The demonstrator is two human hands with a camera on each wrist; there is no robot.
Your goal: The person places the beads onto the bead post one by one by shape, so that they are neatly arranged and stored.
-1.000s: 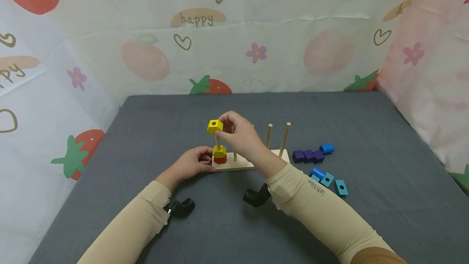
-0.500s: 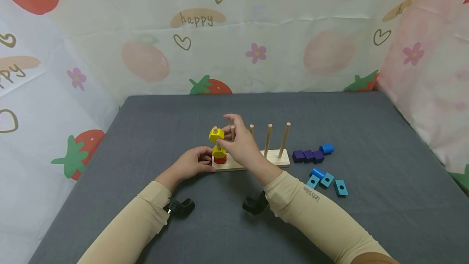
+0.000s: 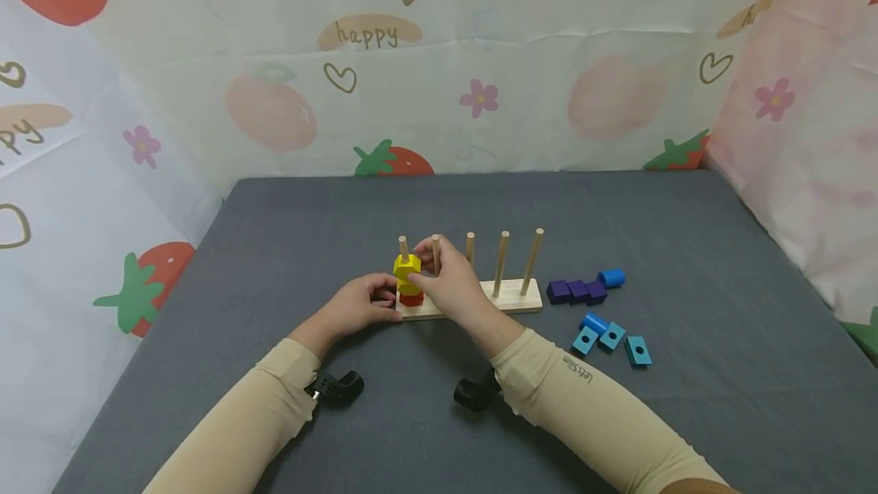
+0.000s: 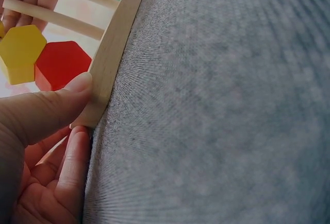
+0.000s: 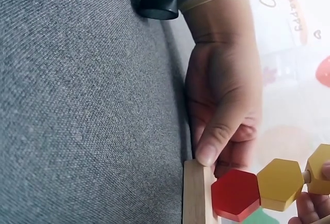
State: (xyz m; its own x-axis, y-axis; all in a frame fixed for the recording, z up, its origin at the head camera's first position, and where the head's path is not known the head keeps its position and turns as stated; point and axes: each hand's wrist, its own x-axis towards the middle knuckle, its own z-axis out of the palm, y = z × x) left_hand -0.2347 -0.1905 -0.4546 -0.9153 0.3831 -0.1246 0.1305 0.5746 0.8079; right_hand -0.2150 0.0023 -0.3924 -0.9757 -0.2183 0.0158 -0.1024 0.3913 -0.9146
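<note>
A wooden peg board (image 3: 511,297) lies on the table, several upright pegs along it. My left hand (image 3: 357,300) pinches its left end, thumb on the front edge in the left wrist view. On the leftmost peg, a red hexagonal bead (image 5: 235,195) sits at the bottom. A yellow hexagonal bead (image 5: 280,184) rests on it. Another yellow hexagonal bead (image 3: 406,265) is threaded higher on the same peg, a small gap below it in the right wrist view. My right hand (image 3: 456,287) pinches this upper bead from the right, passing in front of part of the board.
Right of the board lie several purple cubes (image 3: 578,292) in a row and a blue cylinder (image 3: 612,278). Nearer are another blue cylinder (image 3: 594,322) and several teal blocks (image 3: 639,351) with holes. A printed cloth (image 3: 521,59) hangs behind the table.
The upper yellow bead has come down from the tip of the leftmost peg to just over the lower yellow one, with my right hand on it. My left hand stays put.
</note>
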